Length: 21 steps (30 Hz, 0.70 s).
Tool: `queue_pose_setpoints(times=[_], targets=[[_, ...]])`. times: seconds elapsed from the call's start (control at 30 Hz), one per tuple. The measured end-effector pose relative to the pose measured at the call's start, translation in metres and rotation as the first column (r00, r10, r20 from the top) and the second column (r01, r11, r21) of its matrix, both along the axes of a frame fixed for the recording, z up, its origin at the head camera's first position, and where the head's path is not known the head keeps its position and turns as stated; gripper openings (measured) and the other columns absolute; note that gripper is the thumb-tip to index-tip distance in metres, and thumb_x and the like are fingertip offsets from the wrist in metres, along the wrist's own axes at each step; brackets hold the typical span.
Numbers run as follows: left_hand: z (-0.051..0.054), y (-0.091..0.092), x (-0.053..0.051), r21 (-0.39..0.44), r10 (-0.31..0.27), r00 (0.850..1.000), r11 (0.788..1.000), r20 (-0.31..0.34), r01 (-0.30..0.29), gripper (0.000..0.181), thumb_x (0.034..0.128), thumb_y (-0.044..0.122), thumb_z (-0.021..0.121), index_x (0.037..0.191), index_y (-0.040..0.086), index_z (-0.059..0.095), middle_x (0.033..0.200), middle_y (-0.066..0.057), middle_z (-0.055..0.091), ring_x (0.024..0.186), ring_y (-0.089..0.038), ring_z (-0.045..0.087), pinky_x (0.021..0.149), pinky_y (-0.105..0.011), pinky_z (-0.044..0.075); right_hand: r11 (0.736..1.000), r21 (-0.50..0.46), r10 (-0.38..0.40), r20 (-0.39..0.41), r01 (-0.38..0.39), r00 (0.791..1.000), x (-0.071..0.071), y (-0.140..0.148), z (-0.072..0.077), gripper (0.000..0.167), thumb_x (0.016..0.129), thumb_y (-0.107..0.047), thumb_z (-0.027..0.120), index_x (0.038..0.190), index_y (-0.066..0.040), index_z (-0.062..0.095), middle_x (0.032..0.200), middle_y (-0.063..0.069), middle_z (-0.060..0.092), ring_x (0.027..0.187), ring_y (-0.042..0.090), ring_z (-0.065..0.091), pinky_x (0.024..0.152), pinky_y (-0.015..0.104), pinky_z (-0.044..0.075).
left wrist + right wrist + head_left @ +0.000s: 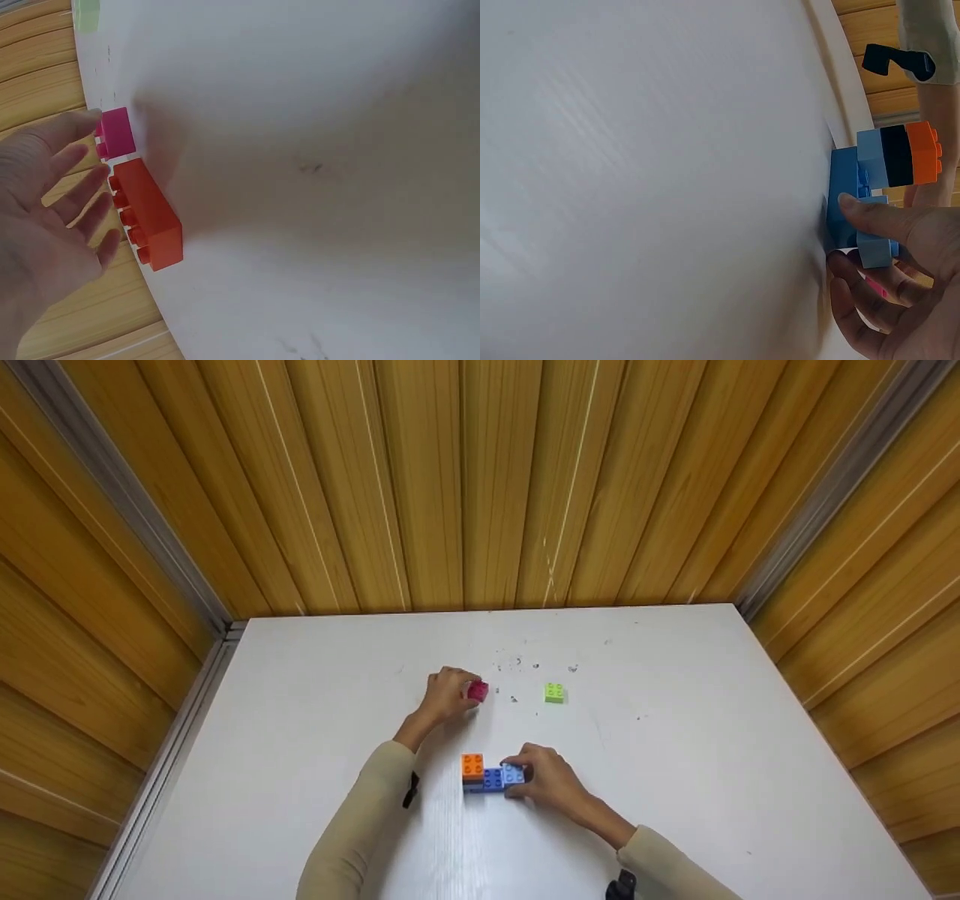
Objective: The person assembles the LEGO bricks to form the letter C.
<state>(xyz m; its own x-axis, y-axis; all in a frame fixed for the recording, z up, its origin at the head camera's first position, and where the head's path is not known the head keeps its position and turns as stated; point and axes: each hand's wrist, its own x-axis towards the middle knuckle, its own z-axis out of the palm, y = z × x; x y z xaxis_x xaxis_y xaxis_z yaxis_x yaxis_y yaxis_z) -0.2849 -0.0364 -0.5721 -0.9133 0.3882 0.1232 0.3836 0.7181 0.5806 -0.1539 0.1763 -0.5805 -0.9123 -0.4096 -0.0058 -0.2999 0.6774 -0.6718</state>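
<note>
My left hand (448, 695) is at a magenta brick (478, 691), thumb and index finger at its opposite sides. In the left wrist view the magenta brick (118, 133) is beside a long red brick (154, 214); the other fingers are loosely bent near the red one, which the hand hides in the head view. My right hand (553, 781) pinches a light blue brick (513, 775) at the right end of a blue base brick (492, 779). An orange brick (472, 765) tops the stack on the base's left end, above a dark and a light blue brick (871, 159).
A lime green brick (554, 693) lies by itself on the white table (675, 780), right of the left hand. Dark scuff marks dot the tabletop behind it. Wood-patterned walls (495, 487) enclose the back and sides.
</note>
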Motion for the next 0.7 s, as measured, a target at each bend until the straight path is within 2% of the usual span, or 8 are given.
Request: queue_pose_setpoints(times=[0.23,0.4,0.57,0.7], targets=[[-0.006,0.007,0.002,-0.027,0.017,1.0,1.0,0.021,-0.017,0.025,0.0872,0.012,0.081,0.111,0.006,0.076,0.113,-0.014,0.073,0.114,-0.036,0.058,0.107,-0.063,0.031,1.0,-0.015,-0.008,0.003,0.008,1.0,-0.001,0.001,0.002,0.044,0.073,-0.008,0.091,0.115,-0.004,0.078,0.087,-0.001,0.062,0.076,0.011,0.048,0.066,0.02,0.039],[-0.009,0.009,0.006,-0.047,0.011,1.0,0.999,0.017,-0.01,0.027,0.0849,0.012,0.083,0.11,0.007,0.075,0.116,-0.013,0.073,0.117,-0.035,0.058,0.107,-0.063,0.03,1.0,-0.014,-0.009,-0.004,0.008,1.0,0.0,0.001,0.0,0.045,0.072,-0.008,0.091,0.114,-0.004,0.078,0.086,-0.001,0.062,0.076,0.01,0.047,0.066,0.02,0.038],[-0.007,0.01,0.012,-0.03,-0.01,1.0,0.999,0.003,0.01,0.026,0.0856,0.015,0.083,0.109,0.008,0.075,0.116,-0.011,0.074,0.12,-0.034,0.058,0.11,-0.064,0.028,1.0,0.001,-0.001,-0.026,0.001,1.0,0.001,0.0,-0.001,0.044,0.071,-0.01,0.092,0.113,-0.005,0.079,0.085,-0.001,0.063,0.074,0.007,0.048,0.064,0.02,0.039],[-0.003,0.011,0.014,0.016,-0.025,1.0,1.0,0.011,0.025,0.026,0.0869,0.02,0.083,0.11,0.009,0.076,0.113,-0.008,0.075,0.118,-0.031,0.058,0.111,-0.063,0.027,1.0,-0.004,0.004,-0.024,-0.004,1.0,0.001,0.0,0.0,0.044,0.071,-0.01,0.092,0.113,-0.005,0.078,0.085,-0.001,0.063,0.074,0.007,0.048,0.064,0.019,0.039]])
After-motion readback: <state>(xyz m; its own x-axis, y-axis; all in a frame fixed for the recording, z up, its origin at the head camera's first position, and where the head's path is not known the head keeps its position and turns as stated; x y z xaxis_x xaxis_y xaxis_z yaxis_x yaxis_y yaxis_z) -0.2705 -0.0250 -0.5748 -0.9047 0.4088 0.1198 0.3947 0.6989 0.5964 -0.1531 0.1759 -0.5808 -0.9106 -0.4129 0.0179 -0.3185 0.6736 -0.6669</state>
